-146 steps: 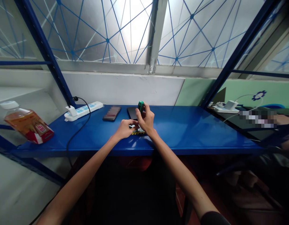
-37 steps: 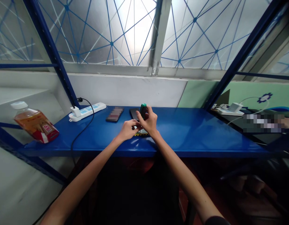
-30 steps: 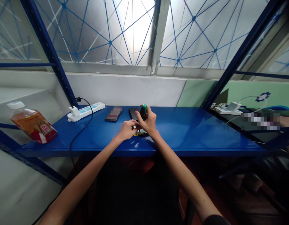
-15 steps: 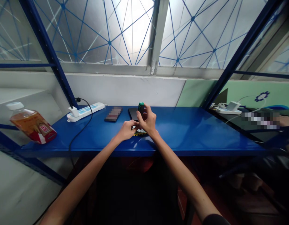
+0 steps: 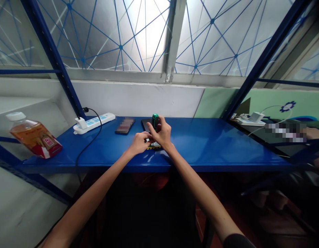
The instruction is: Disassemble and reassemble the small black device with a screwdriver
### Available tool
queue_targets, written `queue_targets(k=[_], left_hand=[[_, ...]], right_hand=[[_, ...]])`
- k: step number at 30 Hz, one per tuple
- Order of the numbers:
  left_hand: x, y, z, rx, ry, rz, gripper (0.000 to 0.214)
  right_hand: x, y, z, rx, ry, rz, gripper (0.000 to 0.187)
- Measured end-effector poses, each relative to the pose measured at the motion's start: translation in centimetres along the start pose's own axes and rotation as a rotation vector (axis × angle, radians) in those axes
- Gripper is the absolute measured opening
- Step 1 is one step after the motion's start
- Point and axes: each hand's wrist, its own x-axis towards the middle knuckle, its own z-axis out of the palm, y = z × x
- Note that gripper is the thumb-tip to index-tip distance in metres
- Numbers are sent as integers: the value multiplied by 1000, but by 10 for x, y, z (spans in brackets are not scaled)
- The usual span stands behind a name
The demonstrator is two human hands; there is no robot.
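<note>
My right hand (image 5: 163, 133) is closed round a screwdriver with a green and black handle (image 5: 155, 120), held upright over a small device with a yellow-and-black edge (image 5: 152, 147) on the blue shelf (image 5: 213, 144). My left hand (image 5: 139, 142) rests beside it, its fingers pinched at the device's left side. The screwdriver's tip is hidden behind my fingers. A dark phone (image 5: 146, 124) lies just behind my hands.
A second phone (image 5: 124, 125) lies left of the dark one. A white power strip (image 5: 93, 122) with a black cable (image 5: 84, 148) sits at the back left. A bottle of amber drink (image 5: 32, 137) stands at the far left. Chargers (image 5: 248, 119) sit at the right, beside another person's hand (image 5: 314, 132).
My right hand has turned slightly on the screwdriver handle, which leans a little differently. My left hand stays on the device. The view has shifted a little.
</note>
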Motion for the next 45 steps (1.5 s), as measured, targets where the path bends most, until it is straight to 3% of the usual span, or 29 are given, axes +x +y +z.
queue_targets(k=[5,19,32,38,45], left_hand=[[0,3,0,-4,-19,-18,12],[-1,1,-1,-35,4,-19,8],[-1,3,-3,11,-50,-46,14],[-1,3,-2,33,-45,-38,14],[-1,6,-2,50,-65,-51,13]], right_hand=[[-1,1,-2,58,-58,-1,31],[2,-2,-5,23,-35,0,27],[1,2,2,52,14,65,48],[0,3,-4,68,-44,4,37],[0,4,1,38,36,39,44]])
